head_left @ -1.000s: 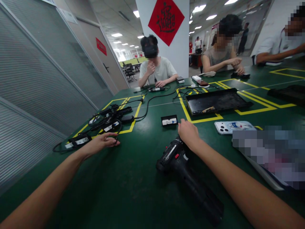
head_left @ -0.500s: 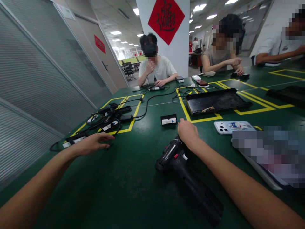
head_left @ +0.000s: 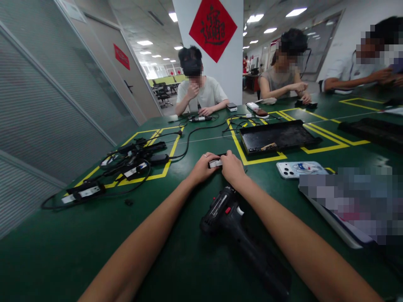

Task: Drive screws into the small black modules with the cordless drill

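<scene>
Both my hands meet at a small black box with a white label (head_left: 215,163) on the green table (head_left: 94,235). My left hand (head_left: 203,167) has its fingers curled over the box's left end, and my right hand (head_left: 232,167) grips its right end. A black electric screwdriver (head_left: 231,222) lies on the table just under my right forearm, nose toward the box.
A heap of black power adapters and cables (head_left: 132,159) lies at the left. A black tray (head_left: 277,136) sits inside yellow tape lines, with a white phone (head_left: 300,168) in front of it. Three people sit along the far side.
My left hand left the cables at the left and swung right onto the small box. My right hand moved forward onto the box too.
</scene>
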The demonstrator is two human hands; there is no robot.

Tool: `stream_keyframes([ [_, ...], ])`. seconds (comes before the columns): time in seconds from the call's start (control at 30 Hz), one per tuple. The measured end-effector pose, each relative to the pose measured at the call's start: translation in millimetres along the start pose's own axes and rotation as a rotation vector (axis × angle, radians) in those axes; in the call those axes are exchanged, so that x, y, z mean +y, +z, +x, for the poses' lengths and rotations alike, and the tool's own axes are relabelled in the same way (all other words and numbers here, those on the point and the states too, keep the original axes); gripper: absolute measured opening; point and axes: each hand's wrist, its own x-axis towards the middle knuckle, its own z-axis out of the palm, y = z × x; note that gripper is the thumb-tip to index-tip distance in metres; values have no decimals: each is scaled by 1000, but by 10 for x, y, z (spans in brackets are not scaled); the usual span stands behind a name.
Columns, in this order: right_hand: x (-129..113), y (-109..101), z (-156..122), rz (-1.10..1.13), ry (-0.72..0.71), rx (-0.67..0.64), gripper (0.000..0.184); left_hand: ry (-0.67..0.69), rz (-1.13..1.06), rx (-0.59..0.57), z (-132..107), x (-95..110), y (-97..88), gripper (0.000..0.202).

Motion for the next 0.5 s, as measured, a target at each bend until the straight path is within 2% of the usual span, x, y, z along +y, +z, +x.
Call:
stream_keyframes([
  [0.13,25,-8,-9,112,-82,52,28,-47,-79,-6,-98,-71,-101,54],
  [0.23,10,-71,-42,205,-101,121,29,-173,-58,9,-141,-102,-196,55],
  [0.33,-7,-111,-70,269,-37,187,32,-309,-3,37,-173,-98,-321,54],
  [0.43,6,-95,-86,303,18,191,32,-479,48,22,-305,-33,-601,57],
  [0.5,30,-62,-88,315,28,161,31,-599,124,22,-521,21,-918,61],
])
